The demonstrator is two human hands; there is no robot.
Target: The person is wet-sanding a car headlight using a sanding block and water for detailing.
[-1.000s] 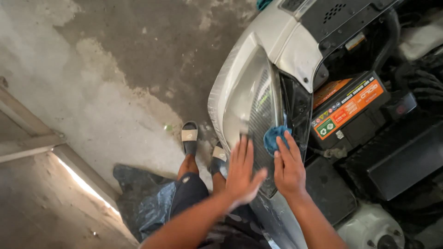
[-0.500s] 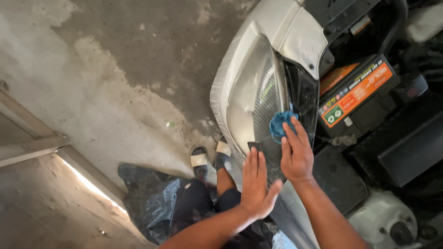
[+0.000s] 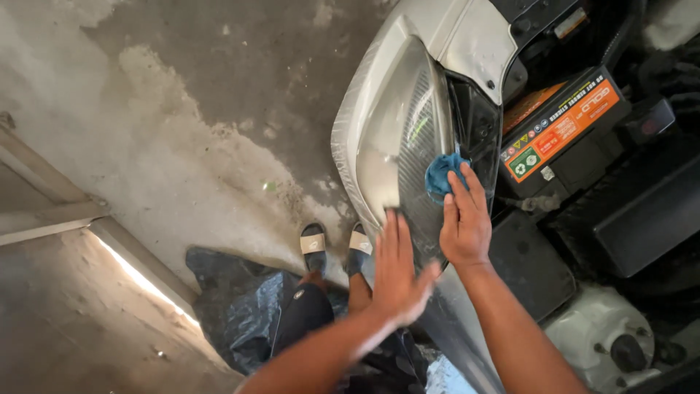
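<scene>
Blue cloth (image 3: 440,175) higher up headlight (image 3: 394,146)

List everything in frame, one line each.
headlight: 1, clear lens, front corner of a white car, centre
cloth: 1, blue, on the headlight under the right fingertips
battery: 1, black with an orange label, in the open engine bay, right
floor: grey stained concrete, left
plastic sheet: 1, dark, on the floor by the feet
sandals: 2, black with pale straps, on the feet
left hand: flat on the headlight's lower part
right hand: pressing the cloth to the headlight
</scene>
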